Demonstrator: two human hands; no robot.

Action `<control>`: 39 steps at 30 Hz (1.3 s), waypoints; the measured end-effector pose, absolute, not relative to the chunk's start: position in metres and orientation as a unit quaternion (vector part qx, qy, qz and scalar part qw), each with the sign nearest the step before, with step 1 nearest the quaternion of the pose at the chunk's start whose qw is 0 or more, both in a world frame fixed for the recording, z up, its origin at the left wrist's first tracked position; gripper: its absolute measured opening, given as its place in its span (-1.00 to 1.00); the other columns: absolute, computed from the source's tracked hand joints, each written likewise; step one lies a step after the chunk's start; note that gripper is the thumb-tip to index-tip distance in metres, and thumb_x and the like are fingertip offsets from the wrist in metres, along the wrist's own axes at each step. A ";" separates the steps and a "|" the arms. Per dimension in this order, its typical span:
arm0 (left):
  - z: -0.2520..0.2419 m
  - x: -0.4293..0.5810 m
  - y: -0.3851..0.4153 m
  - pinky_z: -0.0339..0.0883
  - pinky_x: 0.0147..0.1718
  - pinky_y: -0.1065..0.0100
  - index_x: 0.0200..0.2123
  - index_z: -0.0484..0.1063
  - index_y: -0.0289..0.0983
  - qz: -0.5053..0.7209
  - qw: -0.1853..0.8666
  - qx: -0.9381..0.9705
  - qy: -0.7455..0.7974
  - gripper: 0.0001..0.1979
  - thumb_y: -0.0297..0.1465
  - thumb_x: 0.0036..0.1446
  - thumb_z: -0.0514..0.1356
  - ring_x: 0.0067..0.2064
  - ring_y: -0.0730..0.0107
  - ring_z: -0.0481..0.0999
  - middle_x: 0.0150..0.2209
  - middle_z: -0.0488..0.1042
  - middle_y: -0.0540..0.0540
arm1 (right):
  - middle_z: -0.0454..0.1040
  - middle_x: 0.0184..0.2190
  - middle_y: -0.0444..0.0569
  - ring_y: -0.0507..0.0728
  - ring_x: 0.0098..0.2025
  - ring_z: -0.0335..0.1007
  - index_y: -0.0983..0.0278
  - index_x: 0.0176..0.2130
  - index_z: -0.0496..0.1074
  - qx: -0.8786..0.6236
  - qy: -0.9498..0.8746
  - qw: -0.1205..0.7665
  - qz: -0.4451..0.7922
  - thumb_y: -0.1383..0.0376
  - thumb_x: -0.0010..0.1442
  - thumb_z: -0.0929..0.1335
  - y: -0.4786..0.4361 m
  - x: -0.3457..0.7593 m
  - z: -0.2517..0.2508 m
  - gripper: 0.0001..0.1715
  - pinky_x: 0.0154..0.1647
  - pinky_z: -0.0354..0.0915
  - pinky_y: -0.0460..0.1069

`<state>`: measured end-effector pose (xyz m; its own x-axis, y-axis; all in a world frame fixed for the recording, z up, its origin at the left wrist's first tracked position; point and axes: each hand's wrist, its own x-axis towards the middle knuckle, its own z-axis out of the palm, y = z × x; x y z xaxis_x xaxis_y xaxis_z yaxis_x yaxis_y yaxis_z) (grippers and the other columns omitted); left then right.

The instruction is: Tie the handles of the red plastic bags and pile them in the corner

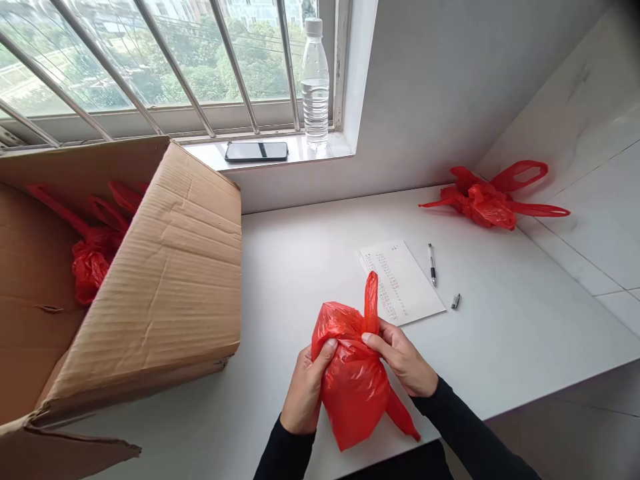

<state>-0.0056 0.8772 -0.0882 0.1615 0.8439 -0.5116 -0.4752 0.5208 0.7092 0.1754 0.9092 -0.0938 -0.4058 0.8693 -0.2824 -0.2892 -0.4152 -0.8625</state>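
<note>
- Bag [354,397] of thin red plastic, bunched and wrinkled, clasped between both hands just above the near edge of the white table [295,260].
- Left hand [306,387] on the near-left flank of the bag, thumb pressed onto the front, fingers closed round the side and mostly hidden behind the plastic.
- Right hand [404,360] at the upper right of the same bag, gripping gathered plastic with the thumb in front; fingertips behind, out of sight.
- One handle [371,300] sticking up above the right thumb; another red strip [401,415] trailing down to the lower right, below the right wrist.
- Black sleeves [286,452] on both forearms.
- Beyond the hands, a sheet of paper [417,293] with lines of small writing, too small to read; beside it, a pen [432,265] and, nearer, a separate pen cap [455,301].
- Far right corner of the table: red plastic bundle [487,205], loops spread outward, near the tiled wall [595,220].
- To the left, an open cardboard box [195,253] with more red plastic [93,263] inside.
- On the windowsill [295,160], a phone [257,151] lying flat and an upright, partly filled bottle [315,110]; metal bars [173,67] behind.
</note>
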 end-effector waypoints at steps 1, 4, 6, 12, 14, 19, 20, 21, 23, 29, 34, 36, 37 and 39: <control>-0.089 -0.005 0.877 0.37 -0.27 0.39 -0.28 0.56 -0.30 0.452 0.741 0.189 0.459 -0.74 -0.19 0.22 0.28 -0.33 0.36 0.50 -0.36 0.57 -0.10 | 0.56 -0.10 0.00 0.17 -0.11 0.48 0.22 -0.02 0.44 -0.379 -0.374 0.381 0.756 0.15 0.30 0.41 0.909 0.176 -0.094 -0.70 -0.02 0.38 0.10; -0.092 -0.002 0.877 0.38 -0.27 0.37 -0.20 0.57 -0.29 0.460 0.747 0.176 0.446 -0.69 -0.16 0.25 0.24 -0.31 0.32 0.53 -0.33 0.59 -0.12 | 0.54 -0.10 -0.04 0.13 -0.14 0.47 0.18 0.01 0.38 -0.357 -0.375 0.348 0.782 0.19 0.21 0.48 0.909 0.177 -0.091 -0.60 -0.05 0.39 0.09; -0.094 -0.001 0.877 0.38 -0.31 0.38 -0.25 0.57 -0.29 0.459 0.743 0.178 0.454 -0.68 -0.13 0.25 0.24 -0.34 0.33 0.51 -0.35 0.58 -0.11 | 0.54 -0.14 -0.07 0.12 -0.17 0.47 0.16 0.02 0.36 -0.354 -0.382 0.328 0.788 0.20 0.18 0.50 0.909 0.178 -0.089 -0.54 -0.06 0.40 0.08; -0.095 -0.008 0.873 0.36 -0.28 0.39 -0.33 0.52 -0.28 0.449 0.730 0.222 0.465 -0.73 -0.17 0.19 0.30 -0.32 0.35 0.48 -0.36 0.55 -0.08 | 0.55 -0.23 -0.05 0.16 -0.16 0.48 0.25 -0.13 0.48 -0.389 -0.391 0.350 0.757 0.14 0.19 0.48 0.907 0.175 -0.093 -0.69 -0.02 0.39 0.09; -0.092 -0.011 0.871 0.37 -0.21 0.33 -0.20 0.54 -0.27 0.440 0.744 0.260 0.431 -0.74 -0.20 0.16 0.33 -0.26 0.29 0.51 -0.27 0.58 -0.12 | 0.55 -0.26 -0.07 0.15 -0.21 0.48 0.25 -0.17 0.48 -0.397 -0.362 0.372 0.757 0.14 0.20 0.47 0.906 0.174 -0.094 -0.73 -0.08 0.40 0.08; -0.091 -0.015 0.869 0.39 -0.18 0.28 -0.05 0.52 -0.25 0.416 0.742 0.298 0.434 -0.65 -0.25 0.11 0.37 -0.19 0.19 0.55 -0.16 0.59 -0.16 | 0.56 -0.23 -0.07 0.15 -0.21 0.48 0.22 -0.12 0.47 -0.381 -0.360 0.381 0.762 0.16 0.24 0.45 0.907 0.174 -0.090 -0.74 -0.12 0.39 0.06; -0.093 -0.015 0.868 0.40 -0.17 0.27 -0.05 0.52 -0.23 0.421 0.739 0.289 0.440 -0.67 -0.27 0.12 0.37 -0.19 0.19 0.56 -0.16 0.60 -0.15 | 0.56 -0.20 -0.06 0.16 -0.18 0.48 0.21 -0.07 0.46 -0.369 -0.373 0.372 0.766 0.16 0.23 0.46 0.907 0.175 -0.088 -0.70 -0.09 0.39 0.08; -0.094 -0.014 0.868 0.40 -0.17 0.26 -0.06 0.53 -0.22 0.429 0.736 0.280 0.443 -0.69 -0.28 0.13 0.36 -0.19 0.19 0.56 -0.16 0.60 -0.14 | 0.56 -0.15 -0.05 0.17 -0.14 0.49 0.20 -0.01 0.44 -0.356 -0.385 0.362 0.771 0.17 0.22 0.47 0.908 0.175 -0.086 -0.63 -0.04 0.39 0.09; -0.098 -0.012 0.868 0.40 -0.16 0.25 -0.10 0.55 -0.22 0.445 0.730 0.267 0.446 -0.74 -0.28 0.14 0.35 -0.19 0.19 0.56 -0.17 0.61 -0.13 | 0.54 -0.07 -0.02 0.18 -0.07 0.48 0.18 0.08 0.40 -0.335 -0.402 0.345 0.779 0.18 0.17 0.51 0.909 0.176 -0.084 -0.48 0.05 0.38 0.13; -0.100 -0.007 0.871 0.37 -0.27 0.32 -0.23 0.58 -0.26 0.458 0.713 0.225 0.481 -0.76 -0.22 0.14 0.34 -0.23 0.19 0.56 -0.21 0.61 -0.12 | 0.57 -0.18 -0.05 0.18 -0.16 0.49 0.21 -0.08 0.46 -0.359 -0.396 0.346 0.771 0.19 0.07 0.57 0.906 0.172 -0.091 -0.55 -0.04 0.40 0.11; -0.090 -0.008 0.868 0.39 -0.18 0.27 0.03 0.47 -0.26 0.456 0.754 0.218 0.419 -0.55 -0.21 0.10 0.37 -0.19 0.16 0.57 -0.13 0.58 -0.19 | 0.58 -0.21 -0.03 0.18 -0.17 0.49 0.23 -0.15 0.49 -0.398 -0.369 0.398 0.740 0.13 0.21 0.48 0.905 0.168 -0.096 -0.72 -0.08 0.39 0.08; -0.088 -0.010 0.866 0.39 -0.16 0.26 0.07 0.43 -0.25 0.453 0.760 0.237 0.401 -0.46 -0.23 0.03 0.41 -0.15 0.14 0.56 -0.09 0.56 -0.20 | 0.59 -0.18 -0.01 0.20 -0.13 0.51 0.22 -0.10 0.49 -0.410 -0.354 0.409 0.735 0.11 0.23 0.46 0.906 0.169 -0.095 -0.69 -0.05 0.40 0.09; -0.088 -0.011 0.865 0.40 -0.16 0.26 0.05 0.43 -0.24 0.452 0.756 0.247 0.404 -0.46 -0.23 0.01 0.42 -0.14 0.14 0.56 -0.08 0.55 -0.21 | 0.60 -0.15 0.00 0.21 -0.11 0.51 0.22 -0.07 0.49 -0.411 -0.351 0.408 0.736 0.10 0.23 0.46 0.907 0.169 -0.095 -0.67 -0.04 0.40 0.10; -0.089 -0.012 0.865 0.41 -0.14 0.25 0.01 0.44 -0.23 0.449 0.741 0.267 0.421 -0.50 -0.24 0.00 0.43 -0.13 0.13 0.56 -0.06 0.55 -0.20 | 0.59 -0.09 0.01 0.23 -0.07 0.52 0.20 -0.01 0.46 -0.395 -0.359 0.392 0.750 0.11 0.21 0.47 0.907 0.172 -0.094 -0.61 0.00 0.40 0.12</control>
